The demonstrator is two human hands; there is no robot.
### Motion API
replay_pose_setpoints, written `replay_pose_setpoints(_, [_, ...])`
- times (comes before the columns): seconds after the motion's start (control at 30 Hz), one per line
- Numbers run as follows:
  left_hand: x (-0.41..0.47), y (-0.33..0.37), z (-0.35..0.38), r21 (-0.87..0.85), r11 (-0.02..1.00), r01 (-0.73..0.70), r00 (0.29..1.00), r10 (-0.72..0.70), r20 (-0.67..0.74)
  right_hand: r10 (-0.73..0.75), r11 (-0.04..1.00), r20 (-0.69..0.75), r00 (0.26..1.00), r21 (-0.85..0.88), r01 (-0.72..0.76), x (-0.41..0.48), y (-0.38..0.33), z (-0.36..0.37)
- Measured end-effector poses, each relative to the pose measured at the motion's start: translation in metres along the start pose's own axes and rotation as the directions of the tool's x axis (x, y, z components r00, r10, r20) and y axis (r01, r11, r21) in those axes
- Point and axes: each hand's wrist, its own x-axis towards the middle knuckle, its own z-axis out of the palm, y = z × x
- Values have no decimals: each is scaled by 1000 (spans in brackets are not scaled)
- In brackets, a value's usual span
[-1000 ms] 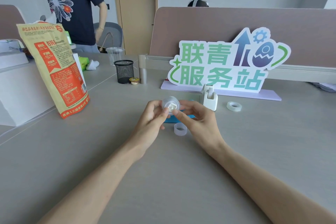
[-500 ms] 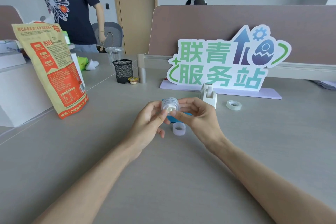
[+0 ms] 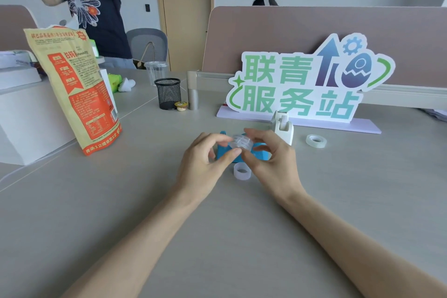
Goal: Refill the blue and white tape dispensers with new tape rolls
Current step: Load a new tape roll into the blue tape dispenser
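My left hand [image 3: 205, 164] and my right hand [image 3: 271, 159] both pinch a clear tape roll [image 3: 240, 141] just above the table. Right behind it lies the blue tape dispenser [image 3: 260, 151], mostly hidden by my fingers. A second clear ring [image 3: 242, 171], a tape roll or core, lies on the table below my fingertips. The white tape dispenser [image 3: 283, 127] stands upright just beyond my right hand. Another tape roll [image 3: 316, 141] lies flat to the right of it.
A large orange snack bag [image 3: 75, 87] stands at the left. A black mesh pen cup [image 3: 168, 93] and a small yellow cup [image 3: 181, 105] sit further back. A green-lettered sign [image 3: 304, 84] stands behind the dispensers. A person [image 3: 89, 7] stands at the far left.
Both hands have lowered the tape roll toward the blue dispenser and tilted it flatter. The person at the back has raised their arms.
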Motion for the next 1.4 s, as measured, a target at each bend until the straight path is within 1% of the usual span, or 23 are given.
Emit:
replay_pose_setpoints(0.1, [3,1,4,-12,999,34,997,-35,-63,-99,992,-13,995,-75,98,1,4,3])
replay_pose_setpoints(0.17, [9,3,8,-10,999,37,996,-37,-79,-123,989,-26,992,-82,121,2,6,3])
replay_pose_setpoints(0.27, [23,7,14,-68,995,68,996,-71,-47,-105,993,-60,993,-64,101,9,7,0])
replay_pose_setpoints(0.37, [42,10,20,-121,987,102,993,-108,-48,-51,999,-68,996,-12,50,24,4,-5])
replay_pose_setpoints(0.47, [55,0,24,-135,984,113,991,-121,-55,9,1000,-15,1000,25,-9,42,6,-5])
replay_pose_setpoints(0.6, [53,-27,30,-133,977,167,981,-178,-81,47,998,114,992,-44,-42,55,19,-3])
replay_pose_setpoints(0.8, [55,-35,37,-131,986,99,991,-109,-71,69,997,204,976,-46,-61,67,22,-16])
replay_pose_setpoints(0.93, [55,-31,42,-136,988,78,994,-87,-62,64,991,262,963,-132,-30,73,23,-27])
replay_pose_setpoints(1.07, [52,-31,45,-132,989,65,996,-73,-57,78,983,285,955,-182,-26,70,25,-31])
replay_pose_setpoints(1.17, [52,-31,44,-127,989,78,994,-87,-69,58,964,280,958,-264,19,69,26,-30])
replay_pose_setpoints(1.27, [53,-31,42,-136,986,96,992,-106,-65,46,959,282,958,-281,37,68,27,-29])
replay_pose_setpoints(1.4, [52,-32,42,-136,985,108,992,-116,-55,11,931,319,948,-348,106,67,30,-28])
